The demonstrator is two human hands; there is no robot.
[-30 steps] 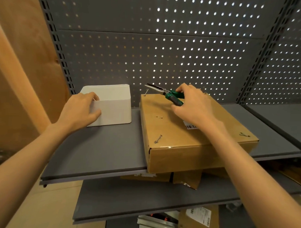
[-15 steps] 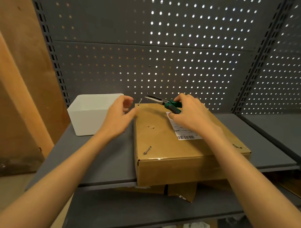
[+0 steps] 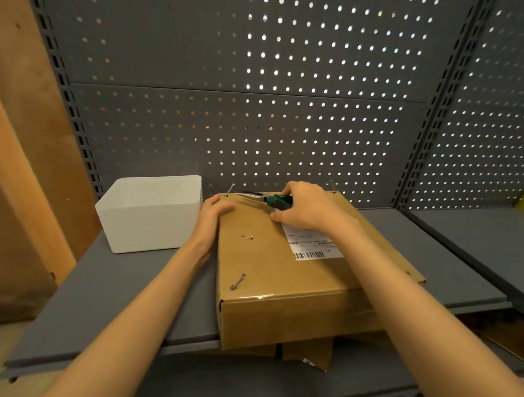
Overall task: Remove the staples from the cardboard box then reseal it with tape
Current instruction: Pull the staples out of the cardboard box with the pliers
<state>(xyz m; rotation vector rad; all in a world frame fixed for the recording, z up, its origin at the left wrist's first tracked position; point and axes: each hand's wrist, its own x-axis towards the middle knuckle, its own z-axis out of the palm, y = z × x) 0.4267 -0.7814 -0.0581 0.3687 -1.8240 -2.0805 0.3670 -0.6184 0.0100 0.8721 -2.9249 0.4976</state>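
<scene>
Left hand (image 3: 214, 210) presses flat on the box's (image 3: 282, 276) far-left edge; right hand (image 3: 305, 208) grips pliers (image 3: 266, 199) beside a raised staple (image 3: 230, 189).

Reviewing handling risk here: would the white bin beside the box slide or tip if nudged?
The white bin looks like thin plastic and shows no contents, so it is probably light and slides easily on the smooth grey shelf. It is wide and low, so tipping seems unlikely.

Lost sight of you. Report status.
Right hand grips green pliers, nose near corner nail. Left hand braces cardboard box. Nothing blocking.
</scene>
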